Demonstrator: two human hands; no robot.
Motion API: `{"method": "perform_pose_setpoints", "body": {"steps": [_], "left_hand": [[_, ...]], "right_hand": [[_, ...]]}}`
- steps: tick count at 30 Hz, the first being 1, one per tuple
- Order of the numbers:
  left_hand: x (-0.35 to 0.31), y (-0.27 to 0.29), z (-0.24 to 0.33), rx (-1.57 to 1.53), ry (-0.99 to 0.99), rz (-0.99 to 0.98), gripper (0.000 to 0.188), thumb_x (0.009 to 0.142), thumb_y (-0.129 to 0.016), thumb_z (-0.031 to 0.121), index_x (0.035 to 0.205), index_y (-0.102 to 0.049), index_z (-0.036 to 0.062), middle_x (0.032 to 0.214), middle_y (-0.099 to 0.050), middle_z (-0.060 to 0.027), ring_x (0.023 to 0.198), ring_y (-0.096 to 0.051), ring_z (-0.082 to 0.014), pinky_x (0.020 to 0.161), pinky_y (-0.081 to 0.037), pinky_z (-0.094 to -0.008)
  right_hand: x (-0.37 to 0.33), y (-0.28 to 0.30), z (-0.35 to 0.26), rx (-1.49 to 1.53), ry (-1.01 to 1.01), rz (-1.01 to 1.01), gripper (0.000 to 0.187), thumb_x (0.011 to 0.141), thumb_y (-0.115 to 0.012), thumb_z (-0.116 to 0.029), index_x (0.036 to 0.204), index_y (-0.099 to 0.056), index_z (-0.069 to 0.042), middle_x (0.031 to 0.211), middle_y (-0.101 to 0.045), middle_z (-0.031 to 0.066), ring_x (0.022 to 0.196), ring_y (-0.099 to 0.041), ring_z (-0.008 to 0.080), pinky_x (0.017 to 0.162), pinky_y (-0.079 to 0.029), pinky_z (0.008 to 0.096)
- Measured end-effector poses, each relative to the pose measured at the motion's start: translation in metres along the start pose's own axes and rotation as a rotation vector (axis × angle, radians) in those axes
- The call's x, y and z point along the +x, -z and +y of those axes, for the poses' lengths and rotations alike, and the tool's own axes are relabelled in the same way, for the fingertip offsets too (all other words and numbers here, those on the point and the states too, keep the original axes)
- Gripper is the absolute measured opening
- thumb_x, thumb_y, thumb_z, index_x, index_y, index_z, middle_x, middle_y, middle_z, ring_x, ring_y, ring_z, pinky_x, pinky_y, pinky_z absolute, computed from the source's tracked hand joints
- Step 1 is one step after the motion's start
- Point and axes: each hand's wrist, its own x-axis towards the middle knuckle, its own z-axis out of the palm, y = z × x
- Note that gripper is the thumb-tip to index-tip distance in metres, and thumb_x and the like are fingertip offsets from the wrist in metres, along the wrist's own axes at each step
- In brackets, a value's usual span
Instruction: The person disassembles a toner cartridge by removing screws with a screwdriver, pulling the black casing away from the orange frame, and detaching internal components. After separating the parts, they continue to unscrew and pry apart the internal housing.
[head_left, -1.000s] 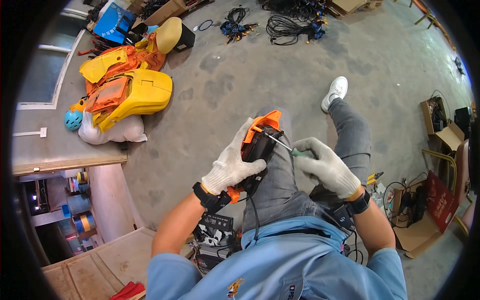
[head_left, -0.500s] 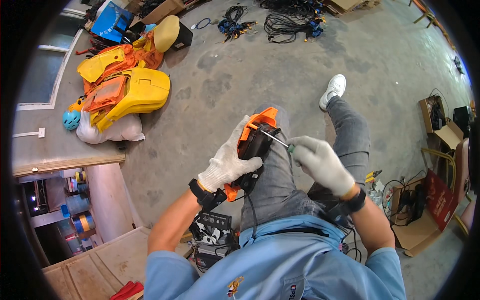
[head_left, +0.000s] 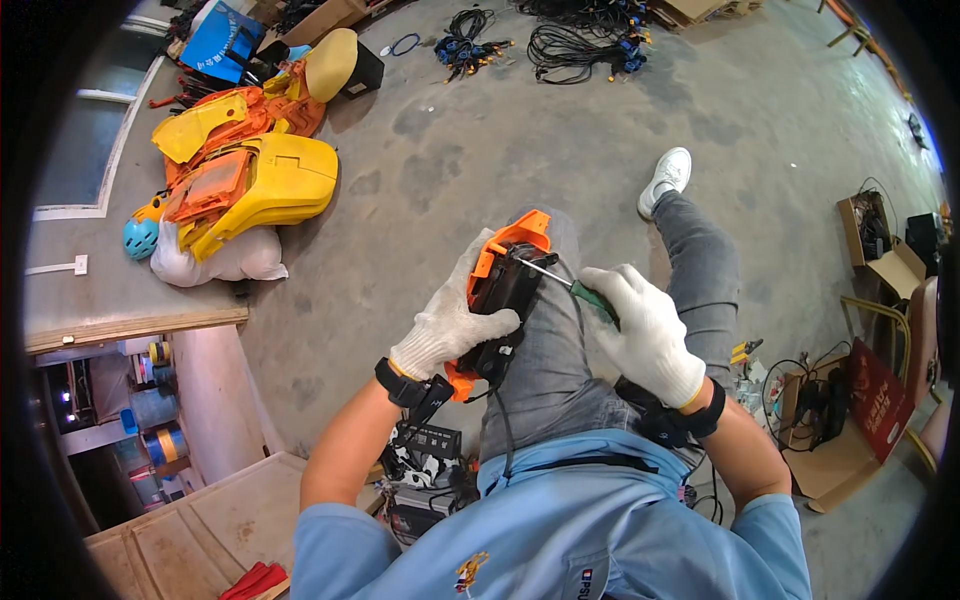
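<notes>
Head view: nearest the camera, a light-blue shirt and the grey trousers, above whose left thigh a black-and-orange housing is held between the two hands; whether it also rests on the leg cannot be told. Its long axis slants from lower left to upper right, its bright orange lip uppermost, and a black cable hangs from its lower end. The gloved left hand, the nearer and in contact, grips it from the left, thumb across the black face. The gloved right hand, apart from it on the right, is curled around the green handle of a screwdriver, whose shaft runs up and leftward, across the long axis, to the upper end; whether the tip is seated cannot be told. Beyond lie a white shoe, yellow plastic panels and coiled cables on the floor.
</notes>
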Motion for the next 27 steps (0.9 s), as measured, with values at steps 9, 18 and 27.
{"method": "perform_pose_setpoints", "body": {"steps": [9, 18, 27], "left_hand": [[-0.004, -0.006, 0.005, 0.098, 0.038, -0.015, 0.121, 0.077, -0.089, 0.018, 0.173, -0.016, 0.0044, 0.161, -0.048, -0.0165, 0.145, -0.051, -0.0260, 0.124, -0.038, -0.0383], [0.002, -0.007, -0.001, 0.082, -0.036, 0.026, 0.121, 0.074, -0.089, 0.030, 0.173, -0.021, 0.0143, 0.150, -0.060, -0.0219, 0.136, -0.062, -0.0341, 0.118, -0.047, -0.0412], [-0.002, -0.004, 0.004, 0.070, -0.015, 0.034, 0.120, 0.074, -0.090, 0.028, 0.172, -0.024, 0.0118, 0.154, -0.057, -0.0216, 0.140, -0.059, -0.0334, 0.120, -0.045, -0.0418]], "right_hand": [[0.015, 0.012, 0.004, 0.925, -0.691, -0.314, 0.029, 0.102, -0.064, -0.013, 0.129, -0.064, -0.003, 0.083, -0.059, 0.0015, 0.062, -0.060, 0.0167, 0.055, -0.050, 0.0335], [0.005, 0.012, -0.005, 0.452, -0.517, -0.253, 0.036, 0.097, -0.073, -0.023, 0.127, -0.063, -0.005, 0.087, -0.064, 0.0076, 0.063, -0.064, 0.0171, 0.058, -0.052, 0.0330], [-0.005, 0.005, 0.003, -0.285, 0.145, -0.006, 0.044, 0.092, -0.073, -0.015, 0.134, -0.064, -0.006, 0.110, -0.067, 0.0167, 0.102, -0.069, 0.0389, 0.082, -0.057, 0.0454]]}}
